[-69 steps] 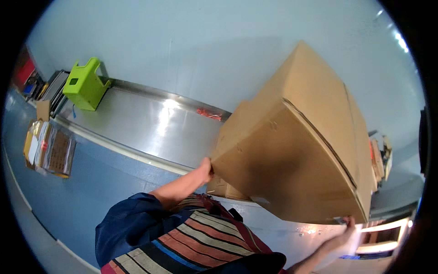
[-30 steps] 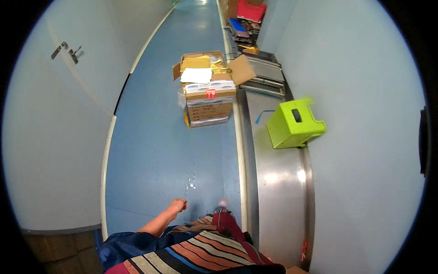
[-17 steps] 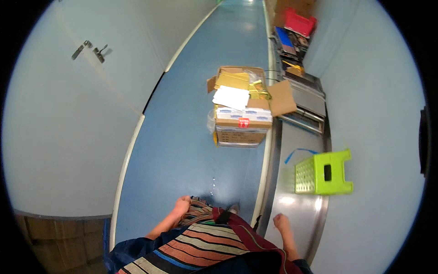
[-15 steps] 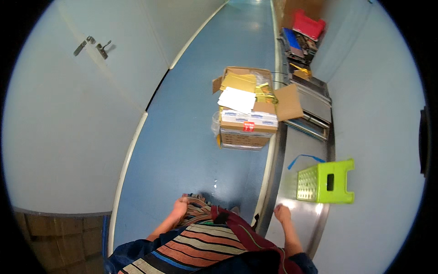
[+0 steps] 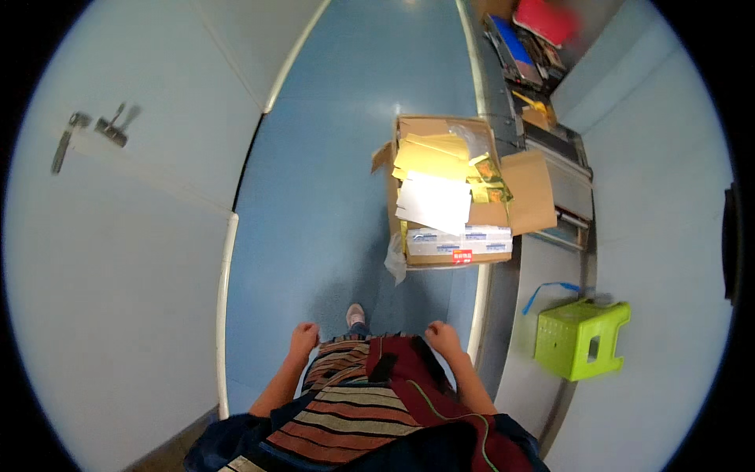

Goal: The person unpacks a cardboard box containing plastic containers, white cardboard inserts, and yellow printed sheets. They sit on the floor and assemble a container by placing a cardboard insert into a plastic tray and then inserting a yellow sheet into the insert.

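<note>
Plainly, two hands hang before the waist, left hand (image 5: 304, 340) and right hand (image 5: 443, 338), both loosely closed with fingers curled and nothing visible in their grip. Ahead of them, apart from both, one open cardboard box (image 5: 491, 257) stands on the blue floor (image 5: 338, 157), near the metal ledge (image 5: 515, 275) – two flaps folded out, one red label (image 5: 462, 256), white sheets (image 5: 434, 201) over yellow envelopes (image 5: 431, 157), too overlapped to count. Its long axis runs along the corridor, away from the person, its mouth facing up. One green stool (image 5: 578, 346) lies on the ledge, legs toward the wall, beside one blue strap (image 5: 537, 293). Half a second ago the right hand was over the ledge – now it is closer to the body, the open box appears nearer, and one shoe (image 5: 356, 315) shows
</note>
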Motion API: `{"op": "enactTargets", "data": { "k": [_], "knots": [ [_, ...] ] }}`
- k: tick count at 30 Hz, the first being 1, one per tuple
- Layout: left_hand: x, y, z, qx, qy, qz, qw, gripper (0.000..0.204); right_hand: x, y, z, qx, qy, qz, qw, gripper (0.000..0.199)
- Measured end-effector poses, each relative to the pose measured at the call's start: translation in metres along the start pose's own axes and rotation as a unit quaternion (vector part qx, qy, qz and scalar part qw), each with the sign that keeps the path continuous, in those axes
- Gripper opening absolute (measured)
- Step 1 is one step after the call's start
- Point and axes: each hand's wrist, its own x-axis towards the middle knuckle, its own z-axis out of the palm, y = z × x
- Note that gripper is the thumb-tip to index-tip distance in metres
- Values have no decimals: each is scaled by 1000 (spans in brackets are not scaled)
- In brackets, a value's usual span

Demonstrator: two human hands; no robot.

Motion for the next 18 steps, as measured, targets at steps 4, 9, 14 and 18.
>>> {"op": "enactTargets", "data": {
  "k": [4,9,14,18],
  "knots": [
    [98,49,31,176,-24,128,976,27,25,-12,-29,89,74,66,991,26],
    [198,133,108,219,-77,149,961,50,92,16,-36,195,68,136,969,30],
    [240,230,177,301,-69,235,921,61,160,11,-23,268,41,128,954,31],
    [305,308,222,358,-86,354,860,71,201,-65,-59,571,-28,226,789,33]
  ]
}}
